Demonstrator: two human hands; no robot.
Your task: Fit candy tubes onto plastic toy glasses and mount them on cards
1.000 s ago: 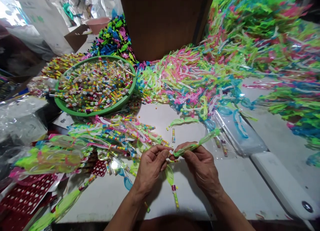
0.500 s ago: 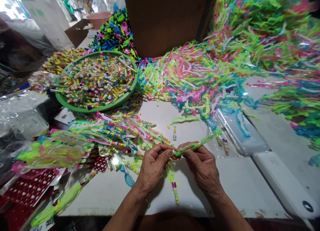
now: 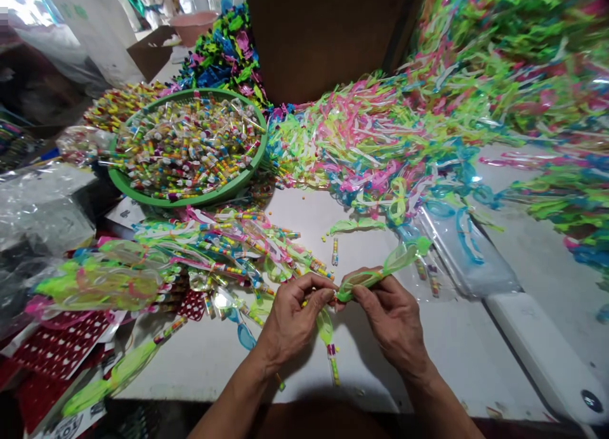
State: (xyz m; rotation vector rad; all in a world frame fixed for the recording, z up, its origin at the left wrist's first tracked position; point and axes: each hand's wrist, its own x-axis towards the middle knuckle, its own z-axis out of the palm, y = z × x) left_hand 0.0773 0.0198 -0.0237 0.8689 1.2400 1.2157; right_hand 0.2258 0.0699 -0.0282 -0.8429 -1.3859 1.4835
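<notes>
The left hand has its thumb and forefinger pinched together at a small coloured piece, mostly hidden by the fingertips. The right hand grips a translucent lime-green plastic piece with long loops between thumb and curled fingers; its near end meets the left fingertips and its far end slants up and away to the right. Both hands are just above a white tabletop.

Below and between them lies a slim clear tube of yellow-green beads with a purple band, joined to a pale green loop. Just beyond the hands lies a short clear tube of coloured beads, and past it a flat lime-green strip.

To the left spreads a pile of bead tubes with pink, green and white loops; behind it a round green plastic basket brims with tubes. To the right are a stack of clear plastic bags and a long white device with a round black button. Farther back, a heap of neon plastic loops surrounds the foot of a brown cardboard box.
</notes>
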